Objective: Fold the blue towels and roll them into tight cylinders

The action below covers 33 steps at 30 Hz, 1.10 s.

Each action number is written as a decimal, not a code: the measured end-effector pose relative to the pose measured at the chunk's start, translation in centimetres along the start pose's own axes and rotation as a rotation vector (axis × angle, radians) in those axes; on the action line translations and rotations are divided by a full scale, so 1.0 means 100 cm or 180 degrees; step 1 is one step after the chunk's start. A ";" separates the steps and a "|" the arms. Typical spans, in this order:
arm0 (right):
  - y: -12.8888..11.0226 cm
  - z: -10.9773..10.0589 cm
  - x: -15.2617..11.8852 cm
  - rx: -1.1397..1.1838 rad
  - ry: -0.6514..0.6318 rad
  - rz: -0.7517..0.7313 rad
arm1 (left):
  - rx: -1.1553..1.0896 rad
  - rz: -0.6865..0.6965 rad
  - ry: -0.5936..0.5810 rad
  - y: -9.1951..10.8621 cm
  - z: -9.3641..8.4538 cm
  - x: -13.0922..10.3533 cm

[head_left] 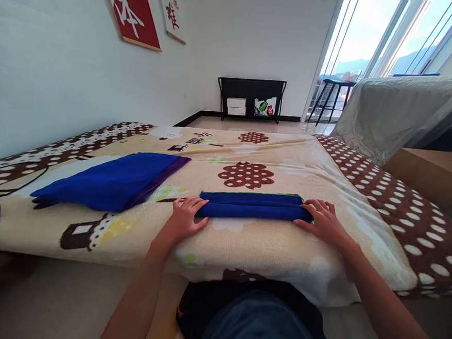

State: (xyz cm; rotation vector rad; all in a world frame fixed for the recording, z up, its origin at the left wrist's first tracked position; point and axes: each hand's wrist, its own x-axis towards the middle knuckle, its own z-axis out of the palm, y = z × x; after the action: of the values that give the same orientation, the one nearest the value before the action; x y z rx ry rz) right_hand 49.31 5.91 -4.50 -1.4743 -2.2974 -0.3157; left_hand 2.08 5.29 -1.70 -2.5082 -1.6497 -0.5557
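A blue cloth (252, 211), folded into a long narrow strip, lies across the bed near its front edge. At its left end my left hand (186, 216) grips the cloth, thumb below and fingers on top. My right hand (323, 220) holds the right end in the same way, thumb at the lower edge. To the left, a larger pile of blue cloth (109, 179) with a purple layer along its right side lies flat, touched by neither hand.
The bed has a cream patterned blanket (282, 246) with brown polka-dot borders. Beyond it stands a black rack (251, 91) by the wall. At right are a plastic-covered piece of furniture (408, 107), a cardboard box (422, 175) and a dark stool (334, 94).
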 end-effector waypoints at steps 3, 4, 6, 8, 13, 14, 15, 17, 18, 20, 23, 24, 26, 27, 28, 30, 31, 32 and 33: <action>-0.032 -0.004 0.019 0.0079 0.0032 -0.0164 | 0.0038 0.0275 -0.0016 0.033 -0.002 0.016; -0.045 -0.004 0.027 0.0163 -0.0021 -0.0274 | -0.0036 0.0448 -0.0085 0.048 0.000 0.024; -0.070 -0.002 0.042 0.0383 -0.0217 -0.0545 | -0.0259 0.0859 -0.0286 0.078 0.008 0.043; -0.088 0.003 0.054 0.0568 -0.0415 -0.0771 | -0.0446 0.1163 -0.0484 0.102 0.020 0.060; -0.078 0.009 0.049 0.0600 -0.0459 -0.0702 | -0.0428 0.1115 -0.0570 0.104 0.034 0.069; -0.067 0.009 0.042 0.0578 -0.0430 -0.0620 | -0.0385 0.1070 -0.0533 0.094 0.033 0.064; -0.055 0.007 0.034 0.0560 -0.0396 -0.0535 | -0.0343 0.1021 -0.0495 0.082 0.031 0.057; -0.031 0.005 0.017 0.0548 -0.0338 -0.0374 | -0.0260 0.0888 -0.0418 0.053 0.024 0.041; -0.019 0.004 0.009 0.0555 -0.0319 -0.0299 | -0.0229 0.0808 -0.0381 0.037 0.021 0.033; -0.001 0.003 -0.003 0.0582 -0.0304 -0.0172 | -0.0189 0.0644 -0.0310 0.009 0.016 0.019; 0.013 0.003 -0.011 0.0634 -0.0307 -0.0090 | -0.0221 0.0430 -0.0241 -0.022 0.011 0.005; 0.014 0.004 -0.011 0.0659 -0.0304 -0.0094 | -0.0252 0.0381 -0.0241 -0.028 0.010 0.003; 0.015 0.005 -0.008 0.0723 -0.0293 -0.0116 | -0.0316 0.0331 -0.0256 -0.034 0.009 -0.001; 0.015 0.005 -0.006 0.0764 -0.0284 -0.0120 | -0.0342 0.0319 -0.0260 -0.035 0.008 -0.001; 0.015 0.006 -0.004 0.0811 -0.0272 -0.0110 | -0.0366 0.0311 -0.0253 -0.035 0.008 -0.002; 0.017 0.007 0.001 0.0930 -0.0249 -0.0048 | -0.0442 0.0271 -0.0212 -0.034 0.007 -0.001; 0.018 0.007 0.003 0.0996 -0.0244 -0.0001 | -0.0518 0.0219 -0.0201 -0.033 0.007 0.001; 0.019 0.007 0.005 0.1054 -0.0244 0.0051 | -0.0612 0.0144 -0.0199 -0.034 0.007 0.003; 0.021 0.008 0.007 0.1097 -0.0247 0.0100 | -0.0708 0.0057 -0.0204 -0.035 0.007 0.006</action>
State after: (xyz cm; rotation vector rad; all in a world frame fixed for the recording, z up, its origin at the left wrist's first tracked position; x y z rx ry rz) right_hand 50.78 7.65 -4.91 -1.3634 -2.2449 0.1439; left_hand -0.72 7.40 -2.56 -2.7194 -1.6698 -0.7003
